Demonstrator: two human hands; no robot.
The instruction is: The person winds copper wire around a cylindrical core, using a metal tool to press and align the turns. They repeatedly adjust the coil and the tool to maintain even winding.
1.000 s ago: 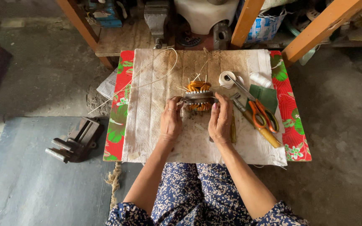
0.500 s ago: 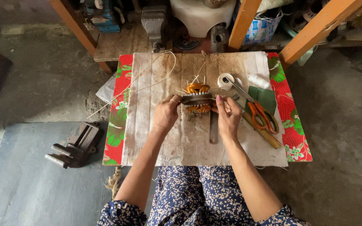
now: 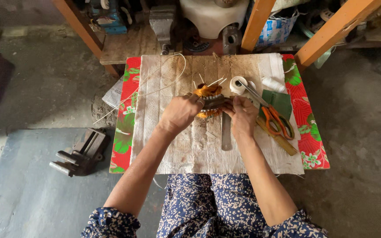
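From above, the left hand (image 3: 179, 113) and right hand (image 3: 242, 115) both close their fingers around a copper-wound coil (image 3: 209, 100) at the middle of the pale cloth (image 3: 177, 150) on the low table. The hands hide most of it; only orange windings and white strips show. A metal file (image 3: 226, 132) lies just below, orange-handled scissors (image 3: 278, 122) and a tape roll (image 3: 237, 84) to the right. A vise (image 3: 81, 152) sits on the floor.

We wear a dark blue garment (image 3: 225, 207) printed all over with small white flowers. Its short sleeves (image 3: 111, 222) end above our elbows, leaving our forearms bare.
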